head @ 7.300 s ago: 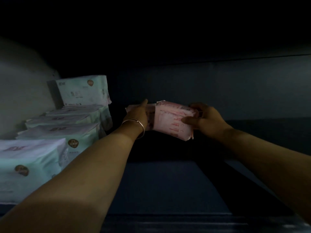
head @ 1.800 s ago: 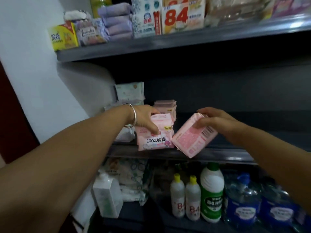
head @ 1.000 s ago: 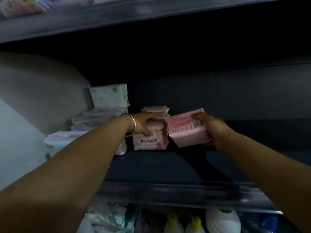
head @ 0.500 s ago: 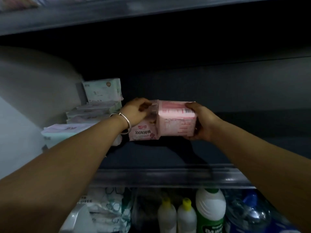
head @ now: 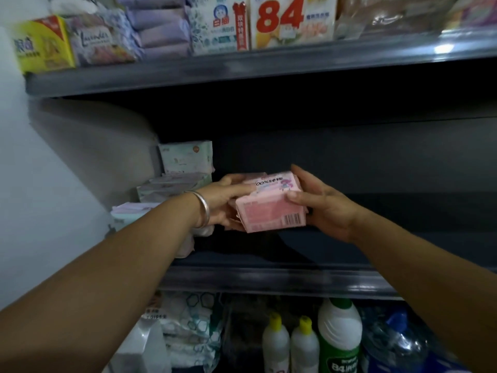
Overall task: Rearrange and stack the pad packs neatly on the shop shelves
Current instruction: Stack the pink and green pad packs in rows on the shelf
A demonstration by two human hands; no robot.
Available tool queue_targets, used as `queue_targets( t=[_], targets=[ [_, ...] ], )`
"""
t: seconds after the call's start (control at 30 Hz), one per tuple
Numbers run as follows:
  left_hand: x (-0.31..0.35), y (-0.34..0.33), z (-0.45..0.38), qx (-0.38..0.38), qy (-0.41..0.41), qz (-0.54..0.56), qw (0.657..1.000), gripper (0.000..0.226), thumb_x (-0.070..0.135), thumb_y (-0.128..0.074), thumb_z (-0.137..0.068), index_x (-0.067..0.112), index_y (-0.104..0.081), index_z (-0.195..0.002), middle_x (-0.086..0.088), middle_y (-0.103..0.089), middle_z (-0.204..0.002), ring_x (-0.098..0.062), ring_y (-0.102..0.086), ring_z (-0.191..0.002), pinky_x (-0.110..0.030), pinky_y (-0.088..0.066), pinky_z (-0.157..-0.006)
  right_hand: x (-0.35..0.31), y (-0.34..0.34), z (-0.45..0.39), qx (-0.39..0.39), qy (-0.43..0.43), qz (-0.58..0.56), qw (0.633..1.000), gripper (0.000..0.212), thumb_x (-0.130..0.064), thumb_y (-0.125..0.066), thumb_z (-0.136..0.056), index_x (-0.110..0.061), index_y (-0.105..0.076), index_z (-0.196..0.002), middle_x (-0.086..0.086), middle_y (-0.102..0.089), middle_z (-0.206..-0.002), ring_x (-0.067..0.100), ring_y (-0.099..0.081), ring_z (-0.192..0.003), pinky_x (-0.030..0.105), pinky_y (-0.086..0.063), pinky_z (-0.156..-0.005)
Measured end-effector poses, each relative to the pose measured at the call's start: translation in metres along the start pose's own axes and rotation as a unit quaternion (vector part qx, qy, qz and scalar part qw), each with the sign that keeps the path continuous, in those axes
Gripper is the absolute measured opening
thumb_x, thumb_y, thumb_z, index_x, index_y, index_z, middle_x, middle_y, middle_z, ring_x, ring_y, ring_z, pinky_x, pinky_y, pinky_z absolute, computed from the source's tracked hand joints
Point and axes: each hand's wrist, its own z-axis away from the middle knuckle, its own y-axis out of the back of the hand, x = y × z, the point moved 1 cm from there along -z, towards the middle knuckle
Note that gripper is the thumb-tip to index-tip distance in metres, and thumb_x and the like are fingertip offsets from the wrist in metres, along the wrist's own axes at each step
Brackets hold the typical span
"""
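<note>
Both hands are being kept busy: pink packs [head: 271, 208] are being gripped between the left hand [head: 223, 204] and right hand [head: 320, 204], held just above the middle shelf [head: 269, 275] beside the green packs [head: 172, 184]. Stacking is being done; setting down squarely is being called for next.

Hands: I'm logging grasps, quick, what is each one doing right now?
Left hand: grips the left end of the pink pad packs.
Right hand: grips their right end, thumb in front.
</note>
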Motion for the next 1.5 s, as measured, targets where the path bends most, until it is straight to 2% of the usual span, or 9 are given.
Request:
queue_targets(
  t=[0.2, 0.33, 0.53, 0.7, 0.8, 0.87, 1.2, 1.3, 1.5],
  targets=[
    [-0.01, 0.003, 0.0, -0.018, -0.035, 0.007, 0.999, 0.051, 0.004, -0.061, -0.085, 0.017, -0.045, -0.132, -0.008, -0.065, -0.113, -0.024, -0.064, -0.096, -0.047, -0.053, -0.084, -0.001, -0.007, 0.0, -0.052, -0.018, -0.047, 0.997, 0.071, -0.01, -0.067, -0.081, -0.019, -0.033, -0.142, 0.011, -0.063, -0.124, 0.026, -0.065, -0.107, 0.033, -0.056, -0.076],
    [-0.017, 0.008, -0.001, -0.01, -0.043, 0.01, 0.999, 0.054, -0.009, -0.061, -0.08, 0.009, -0.049, -0.13, -0.014, -0.063, -0.118, -0.029, -0.062, -0.106, -0.049, -0.049, -0.095, 0.005, -0.009, -0.004, 0.013, -0.058, 0.004, 0.998, 0.054, -0.008, -0.07, -0.077, -0.013, -0.05, -0.128, 0.01, -0.069, -0.112, 0.024, -0.069, -0.097, 0.033, -0.056, -0.071],
    [-0.028, 0.023, 0.005, 0.009, -0.013, -0.06, 0.998, 0.047, -0.015, -0.056, -0.082, 0.013, -0.052, -0.119, -0.007, -0.064, -0.109, -0.018, -0.064, -0.089, -0.018, -0.052, -0.055, 0.014, -0.03, -0.016, 0.085, -0.028, 0.094, 0.992, 0.053, 0.009, -0.071, -0.073, -0.014, -0.051, -0.116, 0.01, -0.06, -0.108, 0.023, -0.066, -0.094, 0.038, -0.059, -0.072],
    [-0.038, 0.035, 0.0, 0.054, 0.046, -0.179, 0.981, 0.038, -0.014, -0.056, -0.081, 0.0, -0.056, -0.116, -0.015, -0.065, -0.104, -0.025, -0.064, -0.094, -0.031, -0.055, -0.084, 0.041, -0.045, -0.03, 0.097, 0.003, 0.167, 0.981, 0.059, 0.009, -0.07, -0.074, -0.022, -0.048, -0.119, 0.005, -0.058, -0.105, 0.015, -0.063, -0.09, 0.031, -0.057, -0.071],
    [-0.045, 0.04, -0.003, 0.101, 0.081, -0.241, 0.962, 0.035, -0.005, -0.06, -0.084, -0.008, -0.05, -0.117, -0.011, -0.056, -0.076, -0.017, -0.059, -0.065, -0.024, -0.053, -0.055, 0.058, -0.05, -0.039, 0.13, 0.004, 0.316, 0.94, 0.067, 0.002, -0.073, -0.074, -0.023, -0.046, -0.13, 0.008, -0.053, -0.118, 0.021, -0.058, -0.102, 0.036, -0.054, -0.086],
    [-0.047, 0.041, -0.005, 0.11, 0.091, -0.245, 0.959, 0.012, -0.007, -0.058, -0.084, -0.007, -0.052, -0.095, -0.013, -0.052, -0.069, -0.02, -0.058, -0.059, -0.023, -0.052, -0.043, 0.059, -0.051, -0.043, 0.137, 0.003, 0.325, 0.936, 0.07, 0.002, -0.073, -0.074, -0.023, -0.045, -0.133, 0.01, -0.051, -0.124, 0.025, -0.055, -0.11, 0.039, -0.051, -0.093],
    [-0.066, 0.033, -0.011, 0.125, 0.073, -0.361, 0.922, 0.028, -0.004, -0.054, -0.087, 0.009, -0.048, -0.064, -0.011, -0.055, -0.065, -0.021, -0.058, -0.053, -0.034, -0.055, -0.059, 0.059, -0.058, -0.045, 0.139, 0.012, 0.404, 0.904, 0.071, -0.006, -0.066, -0.084, -0.021, -0.033, -0.144, 0.011, -0.045, -0.133, 0.024, -0.05, -0.118, 0.03, -0.045, -0.097],
    [-0.065, 0.031, -0.005, 0.134, 0.061, -0.406, 0.902, 0.016, 0.003, -0.057, -0.086, 0.006, -0.055, -0.071, -0.017, -0.065, -0.083, -0.031, -0.068, -0.073, -0.044, -0.059, -0.071, 0.059, -0.063, -0.042, 0.156, 0.013, 0.38, 0.912, 0.079, -0.006, -0.065, -0.084, -0.02, -0.022, -0.148, 0.012, -0.044, -0.136, 0.025, -0.048, -0.122, 0.033, -0.043, -0.102],
    [-0.063, 0.018, 0.033, 0.194, -0.112, -0.507, 0.833, 0.021, 0.005, -0.056, -0.083, 0.001, -0.06, -0.103, -0.019, -0.063, -0.109, -0.033, -0.059, -0.101, -0.029, -0.045, -0.081, 0.063, -0.085, -0.003, 0.25, 0.166, 0.581, 0.757, 0.053, -0.006, -0.065, -0.076, -0.002, -0.048, -0.126, 0.019, -0.044, -0.132, 0.04, -0.043, -0.113, 0.045, -0.038, -0.091]
  ],
)
